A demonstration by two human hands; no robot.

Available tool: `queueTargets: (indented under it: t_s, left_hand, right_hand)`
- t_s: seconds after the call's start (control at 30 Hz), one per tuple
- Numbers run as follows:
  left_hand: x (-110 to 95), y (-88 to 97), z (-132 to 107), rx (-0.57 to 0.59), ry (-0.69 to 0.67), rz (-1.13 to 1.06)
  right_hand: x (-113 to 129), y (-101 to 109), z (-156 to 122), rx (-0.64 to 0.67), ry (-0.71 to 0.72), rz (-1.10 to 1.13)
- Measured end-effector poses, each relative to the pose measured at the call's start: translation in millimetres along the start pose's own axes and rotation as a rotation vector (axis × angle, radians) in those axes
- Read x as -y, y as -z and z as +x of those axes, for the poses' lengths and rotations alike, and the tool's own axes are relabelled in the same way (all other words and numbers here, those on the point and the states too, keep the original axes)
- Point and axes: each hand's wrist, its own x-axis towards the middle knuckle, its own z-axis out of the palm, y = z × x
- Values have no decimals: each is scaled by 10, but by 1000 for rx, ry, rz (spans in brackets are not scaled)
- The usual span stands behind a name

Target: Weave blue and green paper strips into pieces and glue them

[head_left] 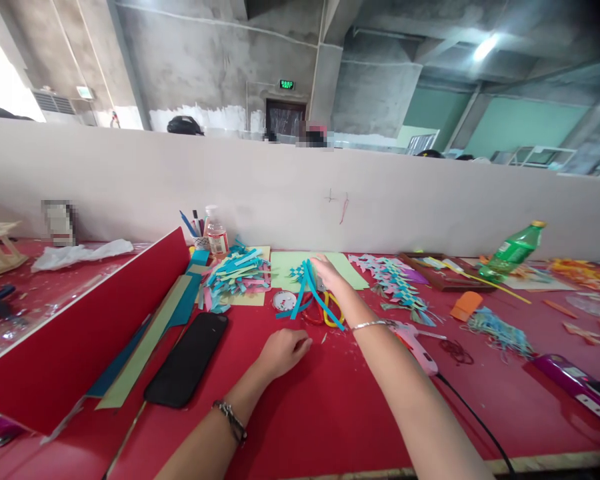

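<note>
My right hand (pixel 326 272) reaches forward, its fingers closed at a small woven paper piece (pixel 298 272) in blue and pale green. Long blue paper strips (pixel 305 293) hang from this piece toward me. My left hand (pixel 283 352) rests on the red table nearer to me, fingers curled, with nothing visible in it. Beneath the strips are scissors with red and yellow handles (pixel 333 313), partly covered. Just left of them sits a small round white dish (pixel 283 301) with red bits. A pale green sheet (pixel 347 267) lies behind my right hand.
A pile of cut paper strips (pixel 237 277) and a black phone (pixel 186 360) lie left, beside a red divider (pixel 95 327). To the right are woven paper braids (pixel 395 283), a pink glue gun (pixel 416 347) with a cord, a tilted green bottle (pixel 513 253) and a purple device (pixel 575 383).
</note>
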Motion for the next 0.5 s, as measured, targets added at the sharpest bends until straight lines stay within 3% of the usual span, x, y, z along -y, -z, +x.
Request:
queueTargets:
  t_s: [0.27,0.4,0.5]
  left_hand:
    - [21,117,-32,-84,93,-60]
    - [119,458,-275,-153,201,-10]
    - [304,803,-645,-314,466,273]
  right_hand:
    - [348,153,-934,299,-17,-56]
    - [320,306,-1392,442,-22,-65]
    - [206,446,-1650,523,6,-128]
